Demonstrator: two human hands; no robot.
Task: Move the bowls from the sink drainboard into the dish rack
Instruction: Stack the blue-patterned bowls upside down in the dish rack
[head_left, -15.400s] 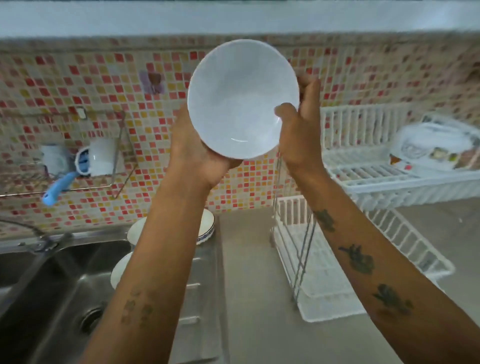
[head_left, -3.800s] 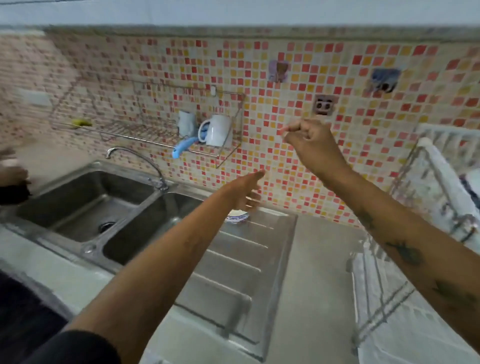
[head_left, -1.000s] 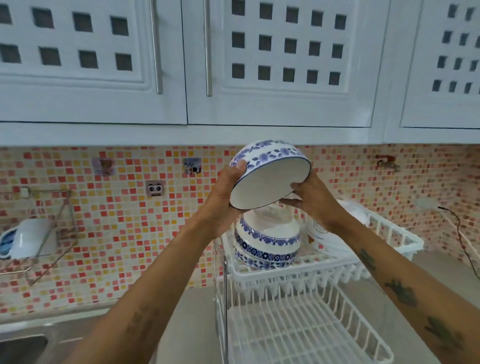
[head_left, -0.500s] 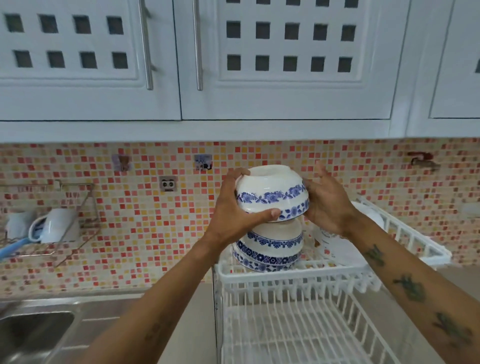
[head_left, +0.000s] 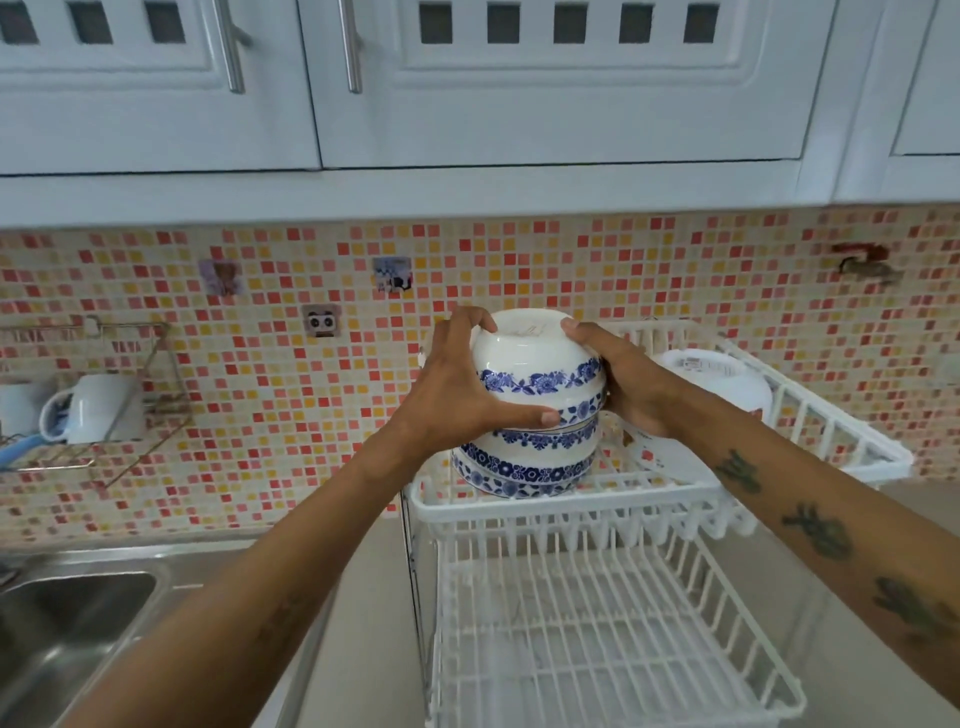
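Note:
A white bowl with a blue flower band (head_left: 535, 364) is upside down on top of other blue-patterned bowls (head_left: 524, 465), which stand on the upper shelf of the white dish rack (head_left: 561, 506). My left hand (head_left: 457, 395) grips the top bowl's left side, thumb across its front. My right hand (head_left: 623, 384) holds its right side. A white bowl (head_left: 717, 379) lies further right on the same shelf. Only a corner of the drainboard shows at lower left.
The rack's lower shelf (head_left: 597, 639) is bare wire. A steel sink (head_left: 62, 618) sits at lower left. A wall rack with a white mug (head_left: 98, 410) hangs on the tiled wall. White cupboards (head_left: 467, 78) hang overhead.
The patterned bowl was turned upside down and lowered onto the stack on the upper shelf. Both hands still hold it.

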